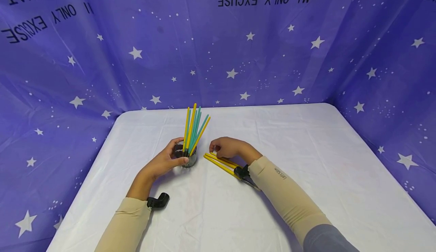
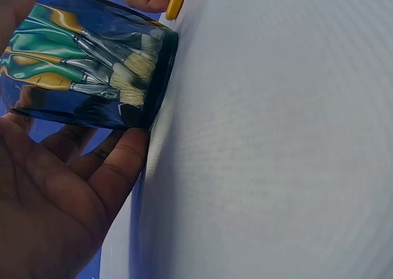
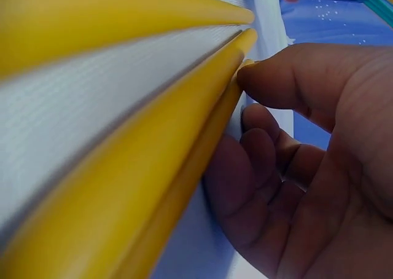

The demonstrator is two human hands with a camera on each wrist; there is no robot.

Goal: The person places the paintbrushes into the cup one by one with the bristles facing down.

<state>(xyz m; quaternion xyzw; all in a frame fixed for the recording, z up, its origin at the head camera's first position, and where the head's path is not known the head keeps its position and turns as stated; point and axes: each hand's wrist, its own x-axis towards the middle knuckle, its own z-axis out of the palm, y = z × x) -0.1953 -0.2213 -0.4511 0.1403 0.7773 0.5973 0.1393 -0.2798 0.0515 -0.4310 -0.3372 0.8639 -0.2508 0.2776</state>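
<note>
My left hand (image 1: 165, 162) grips a clear glass jar (image 1: 192, 161) that stands on the table, thumb on the near side and fingers round the far side. Inside are several paintbrushes with yellow and teal handles (image 1: 195, 131), bristles (image 2: 132, 82) down, handles leaning up and out. Right of the jar, my right hand (image 1: 229, 147) pinches the handle end of a yellow paintbrush (image 3: 167, 211) between thumb and fingers. Other yellow paintbrushes (image 1: 221, 165) lie beside it, pointing toward the jar. The right wrist hides their bristle ends in the head view.
A white cloth (image 1: 204, 214) covers the table. Purple curtains with white stars (image 1: 231, 74) hang behind and at both sides. Each wrist wears a small black camera, such as the left wrist camera (image 1: 158, 200).
</note>
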